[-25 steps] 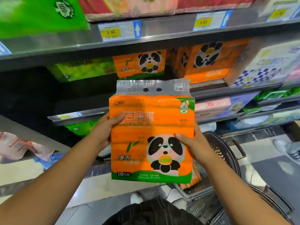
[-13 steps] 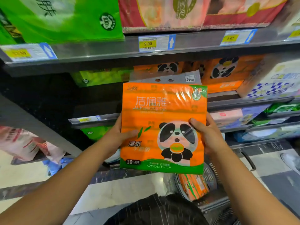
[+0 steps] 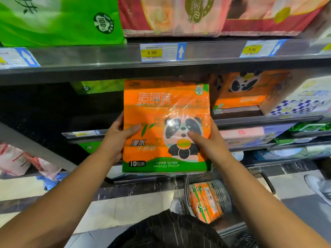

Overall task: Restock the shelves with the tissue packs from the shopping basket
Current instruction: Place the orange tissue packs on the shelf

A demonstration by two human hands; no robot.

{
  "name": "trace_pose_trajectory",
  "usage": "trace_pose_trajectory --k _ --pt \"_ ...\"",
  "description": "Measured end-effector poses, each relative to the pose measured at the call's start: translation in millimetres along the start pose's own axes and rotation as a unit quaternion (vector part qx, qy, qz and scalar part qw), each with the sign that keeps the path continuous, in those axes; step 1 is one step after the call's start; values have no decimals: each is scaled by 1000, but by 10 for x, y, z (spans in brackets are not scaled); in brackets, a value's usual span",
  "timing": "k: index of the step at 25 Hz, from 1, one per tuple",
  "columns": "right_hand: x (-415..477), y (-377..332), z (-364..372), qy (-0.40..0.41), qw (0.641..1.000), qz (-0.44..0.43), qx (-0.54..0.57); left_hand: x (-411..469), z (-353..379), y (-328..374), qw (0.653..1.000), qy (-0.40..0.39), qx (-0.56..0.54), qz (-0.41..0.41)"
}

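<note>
An orange tissue pack (image 3: pixel 161 111) with a panda picture and a green bottom band is upright in front of the middle shelf (image 3: pixel 259 120). My left hand (image 3: pixel 117 138) grips its left edge, thumb on the front. My right hand (image 3: pixel 207 142) grips its right edge, thumb across the panda. The pack's top reaches up under the upper shelf's rail (image 3: pixel 107 56). Another orange panda pack (image 3: pixel 243 90) stands on the middle shelf just to the right. Below, the grey shopping basket (image 3: pixel 223 196) on the floor holds more orange packs (image 3: pixel 204 201).
Green packs (image 3: pixel 59 20) and red-pink packs (image 3: pixel 172 17) fill the upper shelf above 9.90 price tags (image 3: pixel 162 51). A blue-checked white pack (image 3: pixel 300 99) sits at the right. The middle shelf's left part is dark. A shoe (image 3: pixel 320 187) shows at the right on the floor.
Both hands have lifted the orange pack up and toward the middle shelf; its clear top flap is now out of sight under the upper rail. The view has moved closer to the shelves.
</note>
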State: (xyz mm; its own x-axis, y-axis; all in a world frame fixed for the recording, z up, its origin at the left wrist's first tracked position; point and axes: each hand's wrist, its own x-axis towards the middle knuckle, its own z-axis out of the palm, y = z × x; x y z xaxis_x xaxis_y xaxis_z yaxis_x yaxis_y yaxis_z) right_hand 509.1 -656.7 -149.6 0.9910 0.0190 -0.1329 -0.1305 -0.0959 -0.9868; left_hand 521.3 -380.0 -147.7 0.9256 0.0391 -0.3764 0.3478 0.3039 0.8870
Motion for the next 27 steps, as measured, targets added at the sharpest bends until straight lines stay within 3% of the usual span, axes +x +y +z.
trace_pose_trajectory --k 4,9,12,17,27 --pt "205 18 -139 6 1000 -10 -10 167 253 89 999 21 34 -25" --pt "492 -6 -395 8 999 -22 -27 301 526 95 982 20 188 -5" --pt "645 -18 -518 -6 999 -37 -32 353 619 74 965 64 252 20" --pt "914 -175 -614 8 994 -90 -66 397 807 78 953 111 249 132" --pt "1261 -183 -549 46 991 -74 -103 674 975 183 930 146 285 179"
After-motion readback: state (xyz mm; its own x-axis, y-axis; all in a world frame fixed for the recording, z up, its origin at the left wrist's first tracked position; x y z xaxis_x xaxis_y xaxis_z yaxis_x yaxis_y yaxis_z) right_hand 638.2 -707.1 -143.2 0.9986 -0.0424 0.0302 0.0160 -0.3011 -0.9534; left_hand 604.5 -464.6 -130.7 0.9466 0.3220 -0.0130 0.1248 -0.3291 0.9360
